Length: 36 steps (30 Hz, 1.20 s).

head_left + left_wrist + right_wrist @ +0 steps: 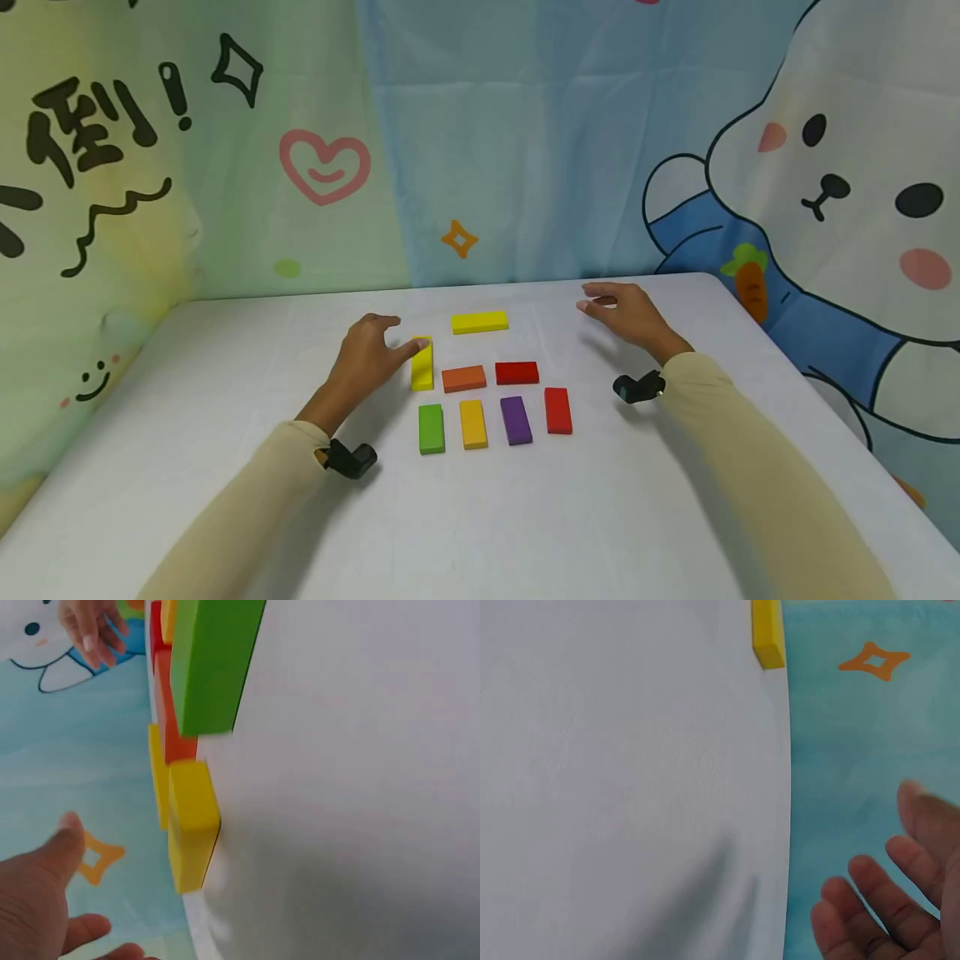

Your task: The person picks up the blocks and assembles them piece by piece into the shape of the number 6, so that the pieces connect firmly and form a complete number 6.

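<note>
My left hand (pixel 363 354) hovers by the left-hand yellow block (pixel 423 371), its thumb overlapping that block's far end in the head view. Thumb and fingers are spread; the left wrist view shows a gap between the hand (pixel 37 900) and the yellow block (pixel 193 825). My right hand (pixel 626 315) is raised over the table's back right, fingers loosely bent and holding nothing. To its left lies another yellow block (pixel 480 322), set crosswise. Between the hands lie an orange block (pixel 463 379) and a red block (pixel 517 373).
A nearer row has a green block (pixel 431 429), a yellow-orange block (pixel 473 425), a purple block (pixel 516 420) and a red block (pixel 558 411). They lie on a white table (pixel 525 525). A printed cloth (pixel 525 142) hangs behind its back edge.
</note>
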Each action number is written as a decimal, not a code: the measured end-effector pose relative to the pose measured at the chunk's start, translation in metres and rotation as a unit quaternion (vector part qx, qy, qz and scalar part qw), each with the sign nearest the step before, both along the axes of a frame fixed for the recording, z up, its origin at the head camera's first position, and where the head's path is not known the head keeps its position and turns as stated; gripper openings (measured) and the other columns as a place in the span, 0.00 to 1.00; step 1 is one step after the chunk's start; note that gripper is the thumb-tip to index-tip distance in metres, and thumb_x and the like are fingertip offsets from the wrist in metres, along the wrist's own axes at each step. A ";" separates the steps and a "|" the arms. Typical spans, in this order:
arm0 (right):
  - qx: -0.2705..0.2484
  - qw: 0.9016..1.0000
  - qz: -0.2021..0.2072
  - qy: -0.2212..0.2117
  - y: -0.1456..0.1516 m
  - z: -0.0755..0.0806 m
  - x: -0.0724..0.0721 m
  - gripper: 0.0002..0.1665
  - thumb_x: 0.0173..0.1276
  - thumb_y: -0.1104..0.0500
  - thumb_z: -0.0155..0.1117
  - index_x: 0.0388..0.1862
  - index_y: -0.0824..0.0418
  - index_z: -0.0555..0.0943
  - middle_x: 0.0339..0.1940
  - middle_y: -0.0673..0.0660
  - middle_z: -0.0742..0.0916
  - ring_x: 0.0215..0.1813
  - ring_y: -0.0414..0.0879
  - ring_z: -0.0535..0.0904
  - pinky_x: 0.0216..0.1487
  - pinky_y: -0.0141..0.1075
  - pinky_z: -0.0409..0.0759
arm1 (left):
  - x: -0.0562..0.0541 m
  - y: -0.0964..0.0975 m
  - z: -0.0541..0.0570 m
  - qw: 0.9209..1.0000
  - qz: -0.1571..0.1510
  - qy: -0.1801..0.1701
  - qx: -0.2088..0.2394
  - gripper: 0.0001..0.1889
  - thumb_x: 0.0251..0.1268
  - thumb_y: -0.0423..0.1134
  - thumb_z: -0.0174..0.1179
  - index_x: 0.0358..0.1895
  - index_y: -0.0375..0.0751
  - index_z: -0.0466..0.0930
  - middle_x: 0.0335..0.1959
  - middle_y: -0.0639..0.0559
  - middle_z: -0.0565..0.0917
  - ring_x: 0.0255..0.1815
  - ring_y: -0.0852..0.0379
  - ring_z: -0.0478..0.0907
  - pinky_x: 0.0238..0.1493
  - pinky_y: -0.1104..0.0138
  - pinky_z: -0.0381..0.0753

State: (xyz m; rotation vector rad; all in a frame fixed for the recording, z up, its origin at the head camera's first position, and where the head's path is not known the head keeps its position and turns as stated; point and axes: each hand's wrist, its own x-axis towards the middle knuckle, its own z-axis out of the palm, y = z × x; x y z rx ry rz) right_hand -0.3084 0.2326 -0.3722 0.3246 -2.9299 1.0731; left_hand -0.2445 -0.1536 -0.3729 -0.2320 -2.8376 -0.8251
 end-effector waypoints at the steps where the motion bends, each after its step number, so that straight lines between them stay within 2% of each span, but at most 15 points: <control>1: -0.012 1.000 -0.005 0.004 -0.002 -0.001 0.000 0.30 0.73 0.51 0.59 0.68 0.65 0.72 0.64 0.64 0.78 0.62 0.59 0.73 0.61 0.53 0.72 | 0.000 0.002 -0.001 1.000 0.004 -0.007 0.007 0.35 0.59 0.54 0.67 0.59 0.27 0.76 0.58 0.34 0.77 0.61 0.39 0.71 0.61 0.50 0.72; 5: -0.049 0.999 -0.014 0.001 -0.008 -0.003 -0.001 0.25 0.73 0.55 0.60 0.64 0.66 0.76 0.58 0.63 0.82 0.57 0.57 0.76 0.59 0.49 0.75 | 0.003 0.008 -0.005 0.999 0.021 -0.033 0.018 0.33 0.60 0.52 0.68 0.59 0.28 0.77 0.57 0.34 0.77 0.60 0.40 0.72 0.60 0.51 0.73; 10: -0.070 0.997 -0.015 -0.020 -0.018 -0.006 -0.004 0.24 0.72 0.54 0.61 0.63 0.64 0.78 0.56 0.62 0.83 0.56 0.55 0.77 0.58 0.48 0.75 | 0.006 0.017 -0.008 0.997 0.036 -0.049 0.042 0.32 0.59 0.50 0.69 0.59 0.29 0.77 0.55 0.35 0.77 0.54 0.42 0.75 0.54 0.53 0.78; 14: -0.071 0.996 -0.029 -0.048 -0.028 -0.009 -0.007 0.24 0.72 0.52 0.61 0.63 0.61 0.78 0.56 0.59 0.83 0.55 0.53 0.77 0.56 0.47 0.77 | 0.006 0.024 -0.009 0.995 0.042 -0.053 0.073 0.31 0.56 0.47 0.72 0.58 0.29 0.78 0.54 0.36 0.78 0.49 0.45 0.79 0.46 0.58 0.82; 17: -0.087 0.993 -0.039 -0.076 -0.038 -0.011 -0.010 0.24 0.72 0.52 0.61 0.64 0.59 0.78 0.56 0.58 0.83 0.53 0.53 0.77 0.56 0.45 0.77 | 0.006 0.029 -0.010 0.993 0.054 -0.057 0.092 0.30 0.55 0.46 0.73 0.57 0.30 0.79 0.53 0.37 0.79 0.48 0.46 0.79 0.43 0.61 0.82; 21: -0.114 0.987 -0.049 -0.104 -0.050 -0.013 -0.014 0.25 0.71 0.50 0.62 0.64 0.56 0.78 0.57 0.56 0.83 0.54 0.52 0.77 0.58 0.46 0.75 | 0.007 0.033 -0.010 0.990 0.067 -0.074 0.102 0.28 0.55 0.44 0.73 0.57 0.31 0.80 0.53 0.37 0.78 0.49 0.45 0.77 0.45 0.60 0.82; 29: -0.122 0.985 -0.042 -0.113 -0.067 -0.015 -0.018 0.26 0.70 0.48 0.63 0.64 0.55 0.78 0.59 0.55 0.81 0.58 0.52 0.73 0.62 0.46 0.72 | 0.008 0.036 -0.016 0.988 0.071 -0.106 0.087 0.27 0.55 0.40 0.73 0.57 0.30 0.80 0.52 0.38 0.76 0.52 0.45 0.72 0.56 0.57 0.76; 36: -0.136 0.982 -0.030 -0.126 -0.080 -0.017 -0.026 0.26 0.69 0.50 0.65 0.64 0.55 0.78 0.58 0.54 0.83 0.56 0.50 0.76 0.59 0.43 0.75 | 0.008 0.037 -0.022 0.989 0.070 -0.102 0.079 0.26 0.57 0.38 0.71 0.57 0.27 0.79 0.52 0.38 0.77 0.53 0.46 0.71 0.57 0.57 0.74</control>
